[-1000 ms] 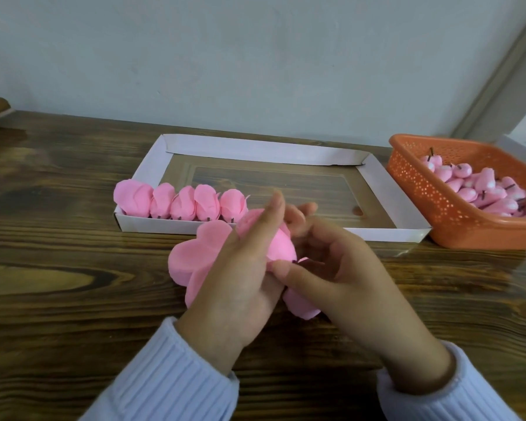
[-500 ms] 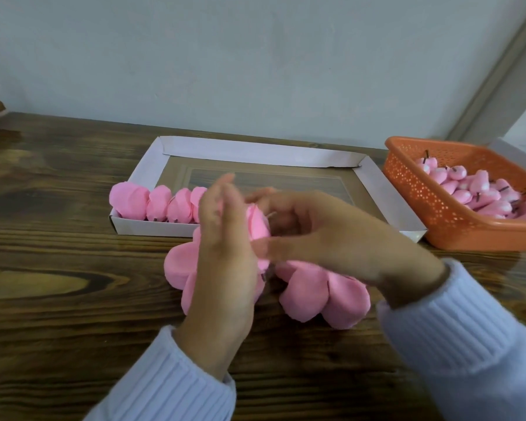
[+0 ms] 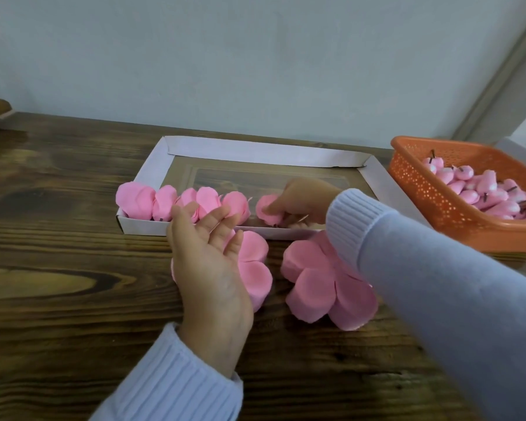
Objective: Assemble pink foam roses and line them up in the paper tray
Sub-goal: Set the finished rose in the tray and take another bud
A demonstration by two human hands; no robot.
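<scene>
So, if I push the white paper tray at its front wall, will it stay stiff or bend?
The paper tray probably bends easily: its walls look like thin folded paper, and the far right corner seems to gape. It is likely light and would slide on the wooden table, since only a few foam roses weigh it down.

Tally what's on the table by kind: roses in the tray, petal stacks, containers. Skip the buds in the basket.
Roses in paper tray: 6 (row of 5; sixth rose pinched by right hand)
Loose petal stacks: 2 (left stack, right stack)
Containers: 2 (paper tray, orange basket)
Total: 10
</scene>
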